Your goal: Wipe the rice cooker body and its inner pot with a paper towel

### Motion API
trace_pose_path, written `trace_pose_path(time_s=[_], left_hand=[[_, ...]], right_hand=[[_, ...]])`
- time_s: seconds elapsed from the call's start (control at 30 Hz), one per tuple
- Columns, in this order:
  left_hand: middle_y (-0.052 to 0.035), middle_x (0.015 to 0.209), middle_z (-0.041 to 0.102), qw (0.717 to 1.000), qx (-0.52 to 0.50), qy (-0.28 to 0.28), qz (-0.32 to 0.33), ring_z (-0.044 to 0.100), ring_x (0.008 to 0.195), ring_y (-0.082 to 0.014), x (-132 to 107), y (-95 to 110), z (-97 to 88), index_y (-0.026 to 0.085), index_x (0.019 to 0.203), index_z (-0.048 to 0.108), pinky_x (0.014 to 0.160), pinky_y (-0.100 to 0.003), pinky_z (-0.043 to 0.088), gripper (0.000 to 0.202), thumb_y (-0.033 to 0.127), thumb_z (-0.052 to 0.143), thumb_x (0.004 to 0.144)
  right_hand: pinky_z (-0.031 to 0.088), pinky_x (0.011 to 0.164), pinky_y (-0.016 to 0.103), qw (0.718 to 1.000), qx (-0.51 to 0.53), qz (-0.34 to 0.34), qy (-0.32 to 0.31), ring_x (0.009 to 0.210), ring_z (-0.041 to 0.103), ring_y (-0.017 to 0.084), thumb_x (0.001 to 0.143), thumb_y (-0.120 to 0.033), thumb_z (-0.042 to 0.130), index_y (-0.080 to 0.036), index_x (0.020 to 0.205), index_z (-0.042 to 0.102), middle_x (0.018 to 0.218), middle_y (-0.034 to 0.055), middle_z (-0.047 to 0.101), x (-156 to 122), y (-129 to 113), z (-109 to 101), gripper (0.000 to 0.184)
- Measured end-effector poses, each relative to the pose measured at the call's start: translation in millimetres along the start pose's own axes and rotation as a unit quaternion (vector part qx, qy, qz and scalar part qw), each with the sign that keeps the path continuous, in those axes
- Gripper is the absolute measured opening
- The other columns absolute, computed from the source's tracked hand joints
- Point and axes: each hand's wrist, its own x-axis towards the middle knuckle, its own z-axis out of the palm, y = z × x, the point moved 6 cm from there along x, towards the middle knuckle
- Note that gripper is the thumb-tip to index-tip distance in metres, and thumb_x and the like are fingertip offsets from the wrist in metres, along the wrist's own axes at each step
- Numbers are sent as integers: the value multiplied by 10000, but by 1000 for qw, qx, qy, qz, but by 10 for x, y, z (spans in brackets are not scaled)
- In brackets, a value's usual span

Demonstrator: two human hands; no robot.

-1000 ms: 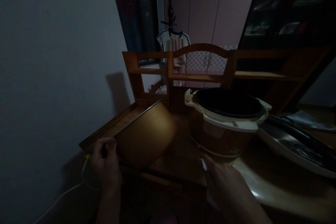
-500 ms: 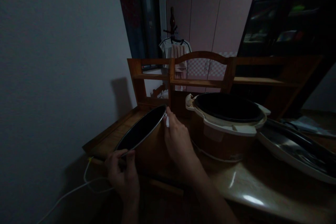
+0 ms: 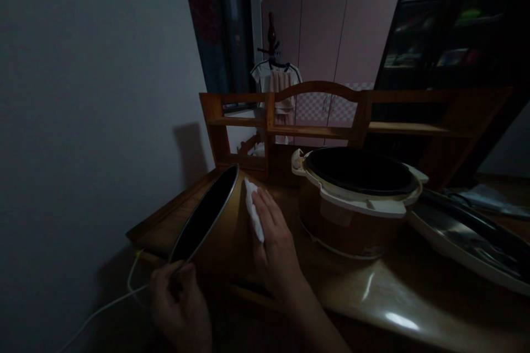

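A round inner pot [image 3: 226, 231] with a dark inside and a thin metal rim leans tilted at the near left of the table, its mouth facing up and left. My left hand [image 3: 180, 303] pinches its near rim between thumb and fingers. Against the pot's outer wall, my right hand [image 3: 275, 237] presses a folded white tissue [image 3: 254, 209]; the fingers lie along it. To the right stands an electric cooker body [image 3: 343, 220] with a cream rim and a black, shadowed interior. The pot's underside is too dark to make out.
The cooker's lid [image 3: 467, 237] lies at the right of the glossy table [image 3: 372, 298]. A wooden shelf rack [image 3: 318, 131] rises along the back edge. At left are a wall [image 3: 103, 94] and a white cord [image 3: 107, 306].
The pot has tipped further to the left, and my left hand has moved down and left with its rim. My right hand slid from near the rim down the outer wall with the tissue.
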Motion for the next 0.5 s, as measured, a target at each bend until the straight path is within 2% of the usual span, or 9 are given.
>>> trace_pose_path(time_s=[0.07, 0.13, 0.27, 0.33, 0.4, 0.5], left_hand=[[-23, 901, 553, 1000, -5, 22, 12, 520, 866, -217, -40, 12, 1, 215, 927, 608, 774, -363, 382, 240, 450, 658, 935], [-21, 903, 532, 999, -9, 41, 22, 498, 856, -211, -66, 37, 18, 214, 930, 589, 764, -360, 372, 223, 426, 655, 931], [-14, 914, 497, 998, -23, 57, 17, 467, 826, -197, -78, 68, 81, 211, 954, 552, 751, -357, 353, 215, 412, 626, 944], [-12, 915, 483, 997, -39, 69, 9, 455, 834, -194, -67, 59, 96, 208, 960, 542, 758, -355, 351, 232, 427, 618, 951], [-9, 912, 475, 995, -51, 86, 11, 447, 847, -190, -46, 46, 96, 203, 951, 537, 779, -353, 355, 240, 429, 619, 950], [2, 902, 486, 992, -67, 108, 6, 437, 819, -171, -10, 16, 87, 195, 939, 541, 786, -344, 356, 209, 383, 632, 928]], right_hand=[[319, 1310, 447, 999, 14, 33, 11, 1596, 312, 201, 919, -50, 411, -174, 1624, 391, 1706, 93, 369, -5, 78, -16, 716], [334, 1301, 459, 999, 7, 36, 14, 1596, 314, 215, 936, -63, 409, -180, 1627, 389, 1711, 103, 357, -13, 89, -4, 701], [243, 1312, 592, 999, -32, -18, -8, 1647, 126, 304, 853, -42, 433, -224, 1683, 258, 1780, 81, 159, -51, -37, 63, 868], [190, 1308, 646, 998, -44, -39, -18, 1651, 50, 339, 816, -48, 444, -251, 1686, 248, 1791, 54, 102, -85, -98, 84, 915], [173, 1300, 677, 997, -52, -58, -29, 1649, 20, 362, 828, -64, 452, -264, 1683, 258, 1792, 46, 90, -122, -135, 93, 899], [229, 1292, 674, 992, -61, -103, -29, 1647, 45, 373, 926, -109, 471, -237, 1664, 317, 1781, 80, 153, -180, -169, 75, 765]])
